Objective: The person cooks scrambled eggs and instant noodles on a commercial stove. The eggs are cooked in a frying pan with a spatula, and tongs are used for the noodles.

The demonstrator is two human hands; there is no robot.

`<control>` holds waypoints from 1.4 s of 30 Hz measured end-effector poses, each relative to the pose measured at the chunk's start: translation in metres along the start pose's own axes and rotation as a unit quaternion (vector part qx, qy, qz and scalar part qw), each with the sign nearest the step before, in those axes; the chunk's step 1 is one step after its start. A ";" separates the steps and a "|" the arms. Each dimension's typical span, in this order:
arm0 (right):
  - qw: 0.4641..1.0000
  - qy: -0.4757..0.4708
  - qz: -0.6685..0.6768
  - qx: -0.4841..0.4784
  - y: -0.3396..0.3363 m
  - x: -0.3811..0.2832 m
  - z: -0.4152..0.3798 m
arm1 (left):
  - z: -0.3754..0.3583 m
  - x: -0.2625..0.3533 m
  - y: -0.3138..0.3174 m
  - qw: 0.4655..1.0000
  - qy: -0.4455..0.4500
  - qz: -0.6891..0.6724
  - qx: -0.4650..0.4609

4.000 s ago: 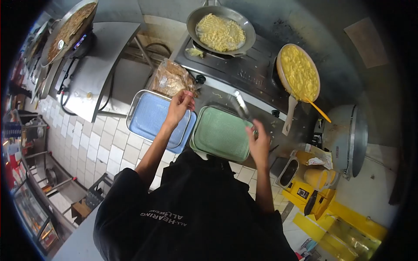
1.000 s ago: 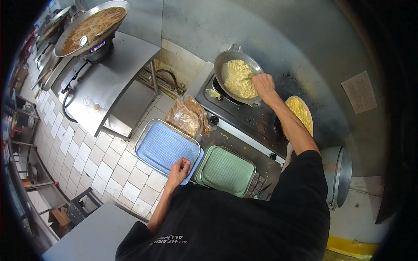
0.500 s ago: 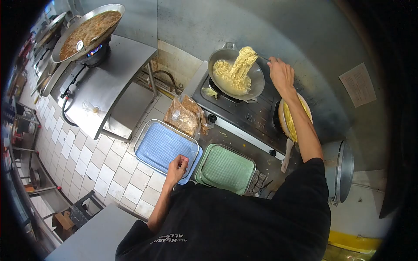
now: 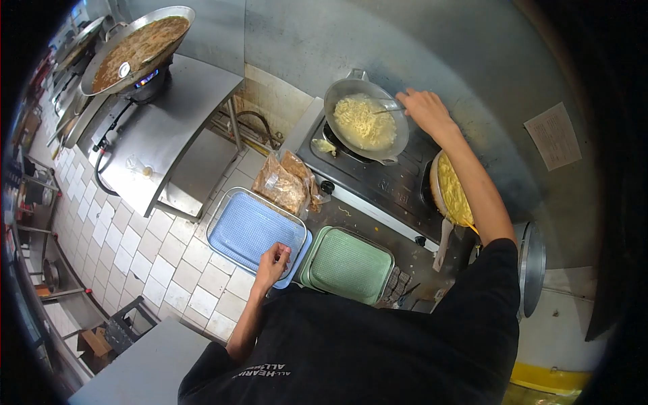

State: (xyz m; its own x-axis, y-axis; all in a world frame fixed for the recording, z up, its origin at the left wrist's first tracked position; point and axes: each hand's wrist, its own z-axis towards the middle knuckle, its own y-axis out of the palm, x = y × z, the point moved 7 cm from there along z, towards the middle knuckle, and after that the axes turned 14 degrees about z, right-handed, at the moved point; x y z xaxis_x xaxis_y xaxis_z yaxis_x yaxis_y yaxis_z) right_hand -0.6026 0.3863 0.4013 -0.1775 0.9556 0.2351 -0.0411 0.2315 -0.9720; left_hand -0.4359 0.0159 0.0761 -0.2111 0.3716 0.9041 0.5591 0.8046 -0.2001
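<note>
My right hand (image 4: 425,110) is closed around the handle of a thin metal utensil (image 4: 387,110), whose far end is hidden among the noodles. Pale yellow noodles (image 4: 365,125) lie in cloudy liquid in a grey wok (image 4: 399,138) on the stove. Over the near edge of the blue basket tray (image 4: 253,226), my left hand (image 4: 273,262) has its fingers curled together, with nothing visible in them. To the right of my forearm's lower edge sits a pan of yellow food (image 4: 453,192), partly covered by the arm.
The stove (image 4: 388,192) stands against the metal wall. Beside the blue tray are a green basket tray (image 4: 352,264) and plastic bags of brown food (image 4: 280,183). At upper left, a large wok of brown liquid (image 4: 138,50) sits over a lit burner on a steel table (image 4: 182,101).
The noodle clump that hung raised above the wok is now down in the liquid. My right hand has moved slightly left with the utensil; my left hand stays nearly still.
</note>
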 end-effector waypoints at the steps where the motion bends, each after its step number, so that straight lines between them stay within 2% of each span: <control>1: 1.000 -0.017 -0.005 0.022 0.004 0.003 0.010 | 0.002 -0.001 0.001 1.000 0.002 0.000 0.000; 6: 0.998 -0.044 -0.026 0.039 0.041 -0.005 0.067 | 0.004 0.002 0.006 1.000 0.020 0.012 0.006; 8: 0.993 -0.101 -0.027 -0.047 0.059 -0.023 0.084 | 0.003 0.006 0.004 1.000 0.026 0.012 0.011; 9: 0.993 -0.103 -0.027 -0.046 0.060 -0.025 0.088 | 0.002 0.006 0.004 1.000 0.023 -0.005 0.013; 11: 0.985 -0.102 -0.061 -0.121 0.070 -0.035 0.091 | 0.000 0.004 0.001 0.999 0.016 -0.032 0.019; 15: 0.979 -0.122 -0.036 -0.157 0.060 -0.048 0.077 | -0.005 -0.006 -0.002 0.999 -0.004 -0.036 0.032; 18: 0.982 -0.138 -0.016 -0.130 0.087 -0.051 0.065 | -0.004 -0.016 0.002 0.999 -0.012 -0.019 0.026; 21: 0.986 -0.105 -0.063 -0.116 0.104 -0.051 0.060 | -0.004 -0.010 0.001 0.999 0.014 -0.014 0.026; 24: 0.993 -0.056 -0.050 -0.095 0.090 -0.032 0.047 | -0.002 -0.007 -0.003 0.999 -0.003 -0.022 0.028; 26: 1.000 -0.008 -0.021 0.003 0.062 -0.011 0.038 | 0.000 -0.007 -0.007 0.999 -0.002 -0.030 0.033; 27: 1.000 -0.010 -0.021 0.003 0.053 -0.005 0.033 | 0.001 -0.007 -0.009 0.999 0.000 -0.036 0.037; 29: 0.996 0.044 0.002 0.073 0.018 0.003 0.016 | 0.001 -0.005 -0.012 0.999 -0.011 -0.029 0.032; 33: 0.993 0.088 -0.001 0.077 0.014 0.005 -0.014 | -0.001 0.000 -0.013 0.999 -0.022 -0.015 0.025; 35: 1.000 -0.004 -0.024 0.018 0.031 -0.004 -0.024 | -0.001 -0.001 -0.011 0.999 -0.021 -0.014 0.023; 36: 1.000 -0.003 -0.024 0.019 0.031 0.001 -0.027 | 0.000 -0.004 -0.009 1.000 -0.014 -0.008 0.022; 38: 0.996 -0.063 -0.012 -0.069 0.036 0.000 -0.032 | -0.001 -0.001 -0.010 1.000 -0.007 -0.001 0.020; 42: 0.998 -0.008 -0.002 -0.061 0.018 0.022 -0.023 | -0.004 0.001 -0.009 1.000 -0.021 0.003 0.017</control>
State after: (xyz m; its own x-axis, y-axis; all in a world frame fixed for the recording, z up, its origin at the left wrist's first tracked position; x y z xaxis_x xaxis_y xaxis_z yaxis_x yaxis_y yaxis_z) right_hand -0.5846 0.4160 0.3891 -0.1936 0.9517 0.2385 0.0784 0.2573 -0.9631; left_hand -0.4373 0.0074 0.0804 -0.2421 0.3942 0.8865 0.5321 0.8180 -0.2184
